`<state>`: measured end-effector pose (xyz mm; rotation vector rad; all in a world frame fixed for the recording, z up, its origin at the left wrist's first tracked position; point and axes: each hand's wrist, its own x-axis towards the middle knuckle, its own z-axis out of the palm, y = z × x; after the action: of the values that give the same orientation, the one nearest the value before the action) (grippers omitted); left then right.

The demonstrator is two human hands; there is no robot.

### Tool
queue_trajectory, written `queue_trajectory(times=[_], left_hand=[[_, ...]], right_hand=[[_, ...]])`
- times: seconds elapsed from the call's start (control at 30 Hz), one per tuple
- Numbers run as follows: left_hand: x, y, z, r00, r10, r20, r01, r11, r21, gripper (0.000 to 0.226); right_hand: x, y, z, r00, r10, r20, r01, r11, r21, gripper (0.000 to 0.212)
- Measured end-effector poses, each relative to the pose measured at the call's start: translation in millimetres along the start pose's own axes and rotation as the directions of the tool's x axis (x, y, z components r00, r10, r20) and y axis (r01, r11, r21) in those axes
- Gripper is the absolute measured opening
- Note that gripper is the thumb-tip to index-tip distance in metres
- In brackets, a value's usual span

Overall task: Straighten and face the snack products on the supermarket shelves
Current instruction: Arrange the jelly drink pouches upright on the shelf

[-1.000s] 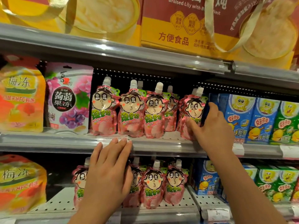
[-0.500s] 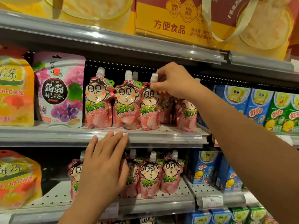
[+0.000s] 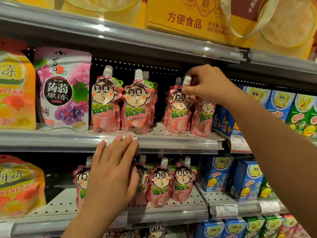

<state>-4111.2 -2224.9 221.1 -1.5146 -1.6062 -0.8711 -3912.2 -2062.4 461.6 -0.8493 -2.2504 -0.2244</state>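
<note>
At the left end of the middle shelf stand an orange pouch and, beside it, a grape jelly bag, both at the front edge. Next come two pink spouted pouches, upright and facing out, touching each other. The left hand lies flat with fingers straight and close together, its fingertips pressing on the price strip of the shelf's front edge, just below those two pouches. A bare gap of shelf follows. Right of the gap, the right hand pinches the white cap of a third pink pouch between thumb and fingers; the pouch hangs below the grip, upright, its base at the shelf near the front edge, touching another pouch on its right. Blue and green cartons fill the right end.
</note>
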Motion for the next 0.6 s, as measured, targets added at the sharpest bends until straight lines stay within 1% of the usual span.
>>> queue_trajectory(times=[0.07, 0.1, 0.17, 0.2, 0.27, 0.33, 0.47, 0.53, 0.6], left_hand=[[0.4, 0.3, 0.5, 1.000, 0.000, 0.000, 0.000, 1.000, -0.006, 0.060], [0.3, 0.4, 0.9, 1.000, -0.001, 0.000, 0.001, 1.000, -0.008, 0.060], [0.2, 0.5, 1.7, 1.000, -0.008, 0.001, 0.008, 1.000, -0.011, 0.061], [-0.1, 0.5, 1.9, 1.000, -0.011, 0.001, 0.011, 1.000, -0.013, 0.061], [-0.4, 0.3, 1.8, 1.000, -0.011, 0.003, 0.011, 1.000, -0.016, 0.062], [-0.6, -0.1, 1.4, 1.000, -0.005, 0.002, 0.005, 1.000, -0.014, 0.062], [-1.2, -1.0, 0.4, 1.000, 0.005, 0.008, -0.005, 1.000, -0.012, 0.063], [-1.2, -1.1, 0.0, 1.000, 0.009, 0.013, -0.009, 1.000, -0.011, 0.064], [-1.1, -1.0, -0.2, 1.000, 0.010, 0.014, -0.010, 1.000, -0.012, 0.064]], right_hand=[[-0.2, -1.5, -1.9, 0.999, -0.013, -0.046, 0.013, 1.000, -0.012, 0.048], [-0.3, -4.6, -3.1, 0.994, -0.033, -0.100, 0.029, 0.999, -0.041, 0.053], [-1.2, -17.3, -5.0, 0.974, -0.102, -0.201, 0.090, 0.993, -0.070, 0.048], [-1.7, -25.5, -4.4, 0.966, -0.139, -0.216, 0.130, 0.990, -0.055, 0.043], [-2.4, -43.8, 1.1, 0.963, -0.197, -0.182, 0.196, 0.980, -0.022, 0.037], [-0.5, -61.6, 10.3, 0.971, -0.214, -0.110, 0.217, 0.976, 0.017, 0.043], [10.6, -85.7, 30.8, 0.980, -0.190, 0.050, 0.179, 0.968, 0.175, 0.067], [16.5, -91.6, 37.6, 0.981, -0.181, 0.075, 0.163, 0.967, 0.197, 0.072], [20.5, -94.5, 40.5, 0.986, -0.152, 0.066, 0.133, 0.964, 0.228, 0.072]])
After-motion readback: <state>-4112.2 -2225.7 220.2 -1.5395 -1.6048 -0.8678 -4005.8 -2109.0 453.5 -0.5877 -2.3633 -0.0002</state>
